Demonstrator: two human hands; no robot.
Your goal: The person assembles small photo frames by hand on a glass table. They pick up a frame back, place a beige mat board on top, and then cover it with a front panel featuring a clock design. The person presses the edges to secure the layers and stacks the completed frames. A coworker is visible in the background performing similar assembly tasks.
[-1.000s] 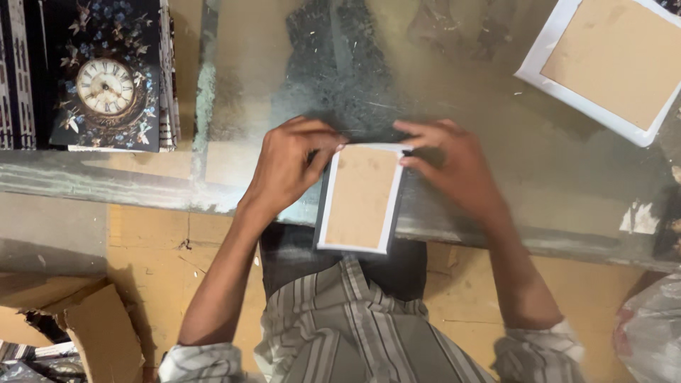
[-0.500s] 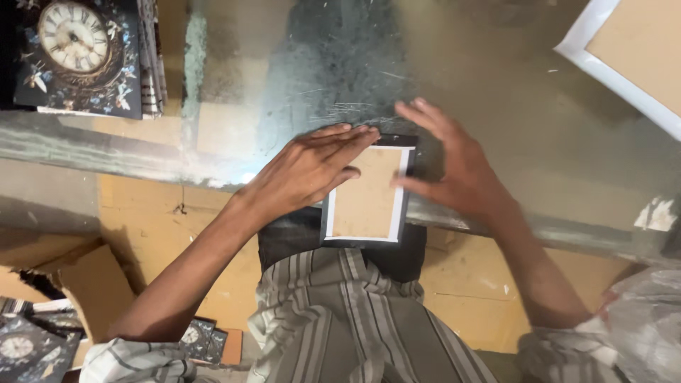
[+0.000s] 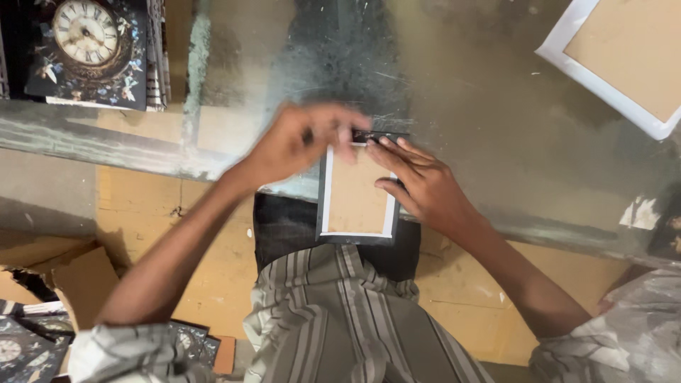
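A small rectangular frame with a brown backing board and a pale border lies face down on the near edge of a glass tabletop. It partly overhangs my lap. My left hand is blurred and hovers over the frame's top left corner, fingers curled at its upper edge. My right hand rests flat along the frame's right side, fingers pressing the top right corner. Neither hand lifts the frame.
A stack of dark decorated clock panels stands at the far left of the glass. A larger white-bordered frame lies face down at the far right. Below the table are a cardboard box and more dark clock panels.
The left hand has lifted off the frame's backing and moved up to its top left corner. The right hand has shifted closer along the right edge. The view has drifted slightly.
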